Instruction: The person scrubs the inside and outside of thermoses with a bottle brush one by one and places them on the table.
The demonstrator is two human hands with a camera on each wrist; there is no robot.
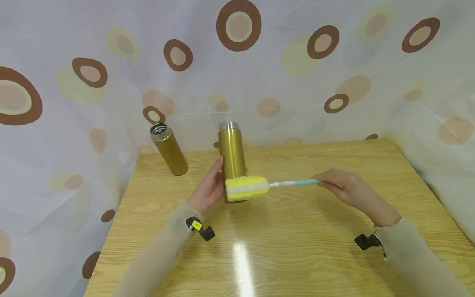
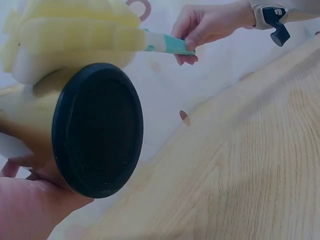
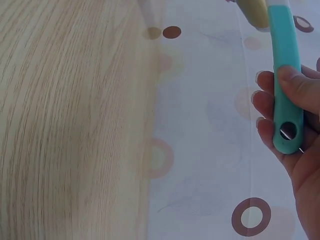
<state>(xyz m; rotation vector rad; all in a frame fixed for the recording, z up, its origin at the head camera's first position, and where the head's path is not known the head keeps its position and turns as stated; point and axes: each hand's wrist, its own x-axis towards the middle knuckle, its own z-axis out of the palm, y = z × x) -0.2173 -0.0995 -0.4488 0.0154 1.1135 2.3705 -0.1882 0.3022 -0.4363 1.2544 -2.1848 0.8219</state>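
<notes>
My left hand (image 1: 210, 189) grips a gold thermos bottle (image 1: 232, 150) from its left side, its steel threaded mouth uncapped at the top. The left wrist view shows the bottle's dark round base (image 2: 100, 131) lifted off the table. In my right hand (image 1: 343, 185) is the turquoise-and-white handle (image 3: 286, 95) of a bottle brush, pinched near its end between thumb and fingers. The brush's yellow-and-white sponge head (image 1: 247, 187) lies across the lower part of the bottle, on the outside, and hides some of it. Whether the sponge touches the wall, I cannot tell from the head view.
A second gold thermos bottle (image 1: 170, 150), also without a lid, stands at the table's back left. The wooden table (image 1: 297, 247) reaches to a patterned white curtain (image 1: 274, 82) behind it and along both sides.
</notes>
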